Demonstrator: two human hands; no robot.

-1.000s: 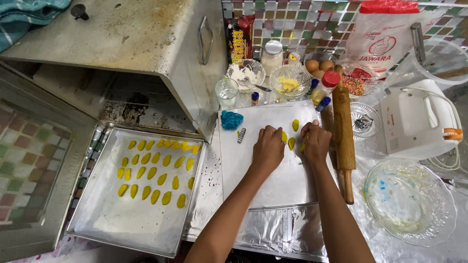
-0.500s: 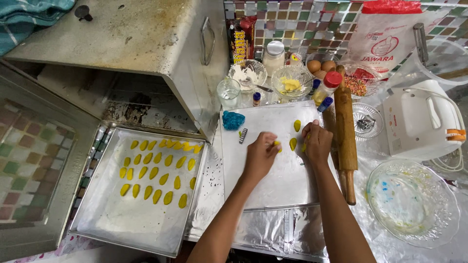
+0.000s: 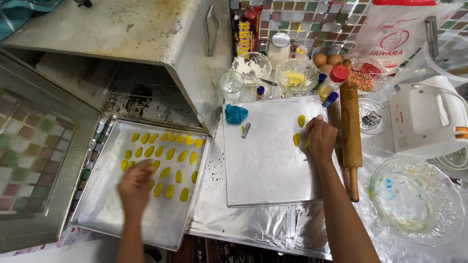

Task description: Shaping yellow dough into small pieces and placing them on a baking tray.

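Note:
My left hand hovers, blurred, over the baking tray at the lower end of the rows of small yellow dough pieces; what its fingers hold is unclear. My right hand rests at the right edge of the flat metal sheet, fingers curled around a yellow dough piece, with another yellow piece just above. A lump of blue dough and a small ridged metal tool lie at the sheet's upper left.
A wooden rolling pin lies right of the sheet. An open metal oven stands at upper left, its door down. Bowls, jars and eggs line the back; a white hand mixer and glass bowl are right.
My left hand has left the metal sheet and swung left over the baking tray. My right hand stays at the sheet's right edge by the yellow pieces.

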